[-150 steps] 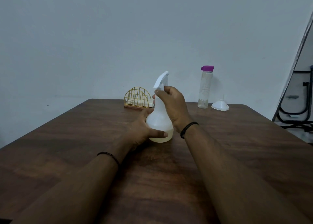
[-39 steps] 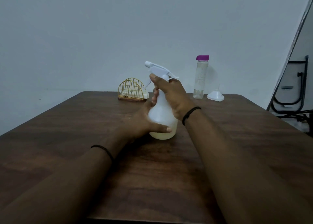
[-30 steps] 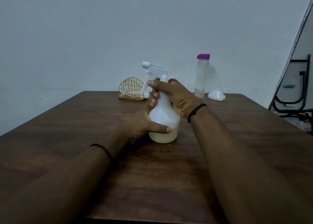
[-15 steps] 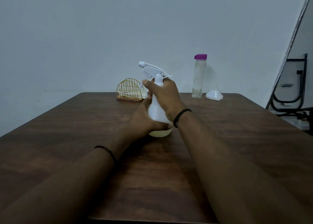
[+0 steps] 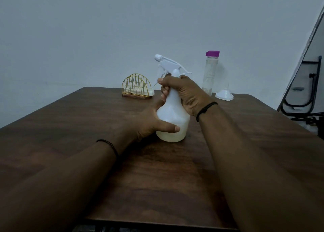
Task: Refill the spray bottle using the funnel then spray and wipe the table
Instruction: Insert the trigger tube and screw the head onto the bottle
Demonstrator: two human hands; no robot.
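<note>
A plain pale wall stood behind a dark wooden table [image 5: 236, 161], and on that table, near its middle, the spray bottle [image 5: 172, 119] stood upright with a little pale liquid in its base. The left hand [image 5: 150, 123] wrapped the bottle's lower body, thumb laid across the front, its grip clamped on the bottle. The right hand [image 5: 185, 93] curled round the bottle's neck just under the white trigger head [image 5: 169, 65], fingers closed tight there; the nozzle pointed left. Each wrist carried a thin black band. Beyond the bottle, toward the wall, a gold wire holder [image 5: 136, 88] sat to the left with something pale inside it. To the right behind the bottle a tall clear bottle with a purple cap [image 5: 211, 70] stood at the far edge, and just beside it a white funnel [image 5: 224, 95] rested mouth-down, spout up. Far right of the bottle, off the table, black metal tubing [image 5: 298, 105] showed past a slanted panel.
</note>
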